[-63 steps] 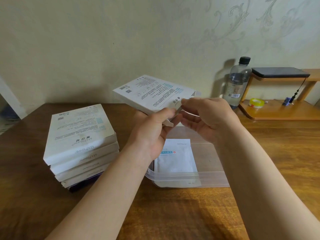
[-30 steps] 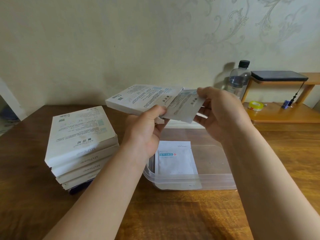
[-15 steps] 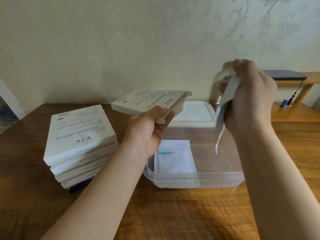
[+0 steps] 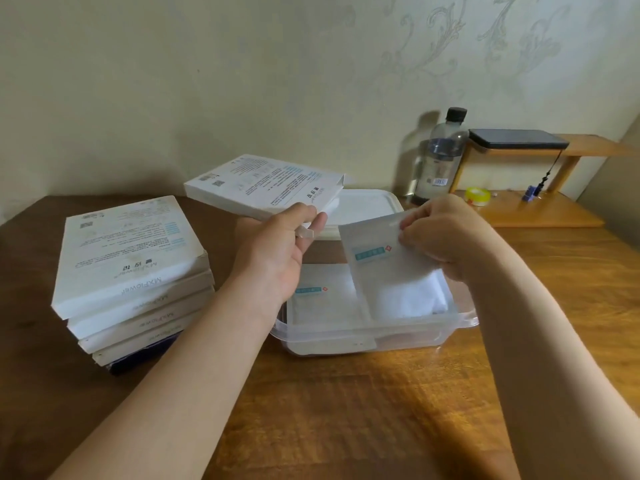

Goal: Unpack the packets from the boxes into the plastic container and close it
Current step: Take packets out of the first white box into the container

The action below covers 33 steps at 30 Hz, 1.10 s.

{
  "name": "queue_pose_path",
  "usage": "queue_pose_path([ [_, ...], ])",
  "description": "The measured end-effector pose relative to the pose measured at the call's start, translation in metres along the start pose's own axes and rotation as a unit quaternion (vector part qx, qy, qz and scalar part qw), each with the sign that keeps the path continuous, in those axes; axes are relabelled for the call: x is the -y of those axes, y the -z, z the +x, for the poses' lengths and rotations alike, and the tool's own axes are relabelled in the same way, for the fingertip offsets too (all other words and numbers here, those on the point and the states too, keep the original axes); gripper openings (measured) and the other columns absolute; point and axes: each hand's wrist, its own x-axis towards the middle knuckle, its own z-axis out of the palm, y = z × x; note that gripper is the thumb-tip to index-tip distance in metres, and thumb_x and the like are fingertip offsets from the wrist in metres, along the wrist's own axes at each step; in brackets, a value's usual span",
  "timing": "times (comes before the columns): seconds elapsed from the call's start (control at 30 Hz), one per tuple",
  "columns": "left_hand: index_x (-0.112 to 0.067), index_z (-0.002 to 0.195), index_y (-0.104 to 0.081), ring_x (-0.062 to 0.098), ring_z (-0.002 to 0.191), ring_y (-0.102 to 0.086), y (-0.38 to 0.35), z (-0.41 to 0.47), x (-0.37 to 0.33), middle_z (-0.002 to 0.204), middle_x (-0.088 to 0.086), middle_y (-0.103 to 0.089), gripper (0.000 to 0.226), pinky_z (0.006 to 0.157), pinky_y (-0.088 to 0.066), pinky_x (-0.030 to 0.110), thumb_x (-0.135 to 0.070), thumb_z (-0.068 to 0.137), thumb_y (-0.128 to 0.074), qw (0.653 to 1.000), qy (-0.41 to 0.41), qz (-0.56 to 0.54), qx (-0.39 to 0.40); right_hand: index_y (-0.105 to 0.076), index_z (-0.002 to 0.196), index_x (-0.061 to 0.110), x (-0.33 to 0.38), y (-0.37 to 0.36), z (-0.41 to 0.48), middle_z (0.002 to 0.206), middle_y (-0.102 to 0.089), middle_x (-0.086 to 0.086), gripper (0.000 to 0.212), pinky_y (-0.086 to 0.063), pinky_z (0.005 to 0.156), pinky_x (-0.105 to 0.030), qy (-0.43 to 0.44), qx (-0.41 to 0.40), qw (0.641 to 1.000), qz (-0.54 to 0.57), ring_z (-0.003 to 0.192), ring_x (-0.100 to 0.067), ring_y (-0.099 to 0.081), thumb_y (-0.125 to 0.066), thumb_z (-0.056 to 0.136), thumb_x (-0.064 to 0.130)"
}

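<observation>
A: Where is the held packet (image 4: 384,271) lying relative to the plastic container (image 4: 464,320)?

B: It is hanging over the container's right half; its near end is dipping inside the wall and its far end is tilting up toward the lid (image 4: 367,206), which is lying just behind the container. Its long axis is running front to back, roughly parallel to the other packet (image 4: 318,299) lying flat in the container's left half.

A: Hands?

B: The right hand (image 4: 446,237) is pinching the held packet's far right edge between thumb and curled fingers, above the container's far right part; it is the nearer hand. The left hand (image 4: 277,258) is gripping a box (image 4: 263,185), thumb on top and fingers beneath, above the container's far left corner. Whether anything is inside that box, cannot tell.

A: What is the next move depending on?

B: Judging only: the far end is needing to drop so the packet lies flat beside its neighbour; overlap along the middle is the likely fault. The stack of boxes (image 4: 128,265) is sitting on the surface (image 4: 346,393) left of the container.
</observation>
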Motion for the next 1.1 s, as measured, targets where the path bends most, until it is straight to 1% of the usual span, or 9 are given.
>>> queue_pose_path([
  [0.1, -0.010, 0.105, -0.065, 0.022, 0.108, -0.069, 0.000, -0.001, 0.000, 0.114, 0.006, -0.073, 0.038, 0.089, -0.062, 0.040, 0.021, 0.084, -0.064, 1.000, 0.003, 0.003, 0.004, -0.064, 0.095, 0.004, -0.006, -0.015, -0.003, 0.089, -0.064, -0.009, 0.006, -0.053, 0.057, -0.027, 0.011, 0.003, 0.994, -0.110, 0.080, -0.023, -0.061, -0.059, 0.092, 0.005],
  [0.2, -0.010, 0.107, -0.064, 0.023, 0.109, -0.069, 0.001, -0.001, 0.000, 0.115, 0.006, -0.072, 0.039, 0.089, -0.062, 0.040, 0.020, 0.084, -0.065, 1.000, 0.001, 0.014, 0.007, -0.059, 0.091, 0.006, -0.005, -0.024, -0.009, 0.098, -0.063, -0.011, 0.005, -0.054, 0.068, -0.028, 0.051, 0.007, 0.967, -0.248, 0.092, -0.028, -0.059, -0.059, 0.089, 0.002],
  [0.27, -0.011, 0.105, -0.063, 0.023, 0.108, -0.070, 0.001, -0.002, 0.000, 0.113, 0.006, -0.072, 0.038, 0.090, -0.062, 0.041, 0.020, 0.084, -0.065, 1.000, 0.000, 0.019, 0.010, -0.059, 0.099, 0.004, -0.002, -0.026, -0.017, 0.099, -0.059, -0.013, 0.009, -0.055, 0.084, -0.035, 0.101, 0.005, 0.917, -0.386, 0.095, -0.027, -0.052, -0.059, 0.090, 0.004],
  [0.37, -0.012, 0.103, -0.063, 0.023, 0.108, -0.070, 0.000, -0.002, 0.000, 0.113, 0.006, -0.072, 0.038, 0.090, -0.062, 0.042, 0.021, 0.085, -0.064, 1.000, 0.000, 0.021, 0.012, -0.060, 0.112, 0.006, 0.001, -0.029, -0.027, 0.103, -0.057, -0.013, 0.021, -0.053, 0.086, -0.035, 0.198, 0.022, 0.830, -0.521, 0.092, -0.023, -0.049, -0.057, 0.092, 0.010],
  [0.43, -0.013, 0.101, -0.063, 0.021, 0.106, -0.070, 0.000, -0.002, 0.001, 0.110, 0.005, -0.073, 0.038, 0.090, -0.062, 0.043, 0.021, 0.084, -0.064, 1.000, -0.002, 0.021, 0.010, -0.059, 0.119, 0.008, 0.005, -0.029, -0.028, 0.101, -0.057, -0.005, 0.028, -0.049, 0.083, -0.030, 0.229, 0.095, 0.811, -0.530, 0.093, -0.020, -0.050, -0.061, 0.091, 0.012],
  [0.6, -0.013, 0.105, -0.064, 0.020, 0.103, -0.071, 0.001, -0.001, 0.001, 0.111, 0.005, -0.074, 0.041, 0.086, -0.063, 0.040, 0.021, 0.084, -0.064, 0.999, -0.002, 0.027, 0.018, -0.027, 0.156, 0.028, 0.007, -0.030, -0.019, 0.159, -0.035, 0.003, 0.078, -0.030, 0.116, -0.041, 0.180, 0.302, 0.767, -0.537, 0.144, -0.023, -0.035, -0.066, 0.091, 0.045],
  [0.7, -0.015, 0.106, -0.064, 0.020, 0.103, -0.072, 0.001, 0.000, 0.002, 0.112, 0.005, -0.074, 0.042, 0.086, -0.063, 0.039, 0.021, 0.084, -0.064, 0.999, -0.003, 0.029, 0.019, -0.032, 0.154, 0.026, -0.005, -0.026, -0.012, 0.151, -0.046, 0.001, 0.073, -0.038, 0.111, -0.039, 0.182, 0.306, 0.747, -0.561, 0.136, -0.023, -0.045, -0.065, 0.092, 0.046],
  [0.9, -0.014, 0.109, -0.063, 0.022, 0.104, -0.072, 0.002, 0.000, 0.002, 0.110, 0.004, -0.074, 0.043, 0.086, -0.063, 0.039, 0.020, 0.083, -0.066, 0.999, -0.008, 0.035, 0.014, -0.052, 0.140, 0.023, -0.020, -0.026, -0.003, 0.126, -0.063, 0.001, 0.057, -0.047, 0.101, -0.034, 0.184, 0.281, 0.766, -0.548, 0.113, -0.021, -0.058, -0.070, 0.089, 0.042],
  [1.1, -0.015, 0.110, -0.062, 0.022, 0.104, -0.071, 0.003, 0.000, 0.002, 0.111, 0.004, -0.074, 0.044, 0.087, -0.063, 0.040, 0.019, 0.084, -0.066, 0.999, -0.009, 0.043, 0.016, -0.055, 0.133, 0.019, -0.026, -0.027, -0.003, 0.111, -0.066, -0.001, 0.051, -0.045, 0.081, -0.024, 0.188, 0.272, 0.765, -0.553, 0.098, -0.018, -0.061, -0.071, 0.089, 0.041],
])
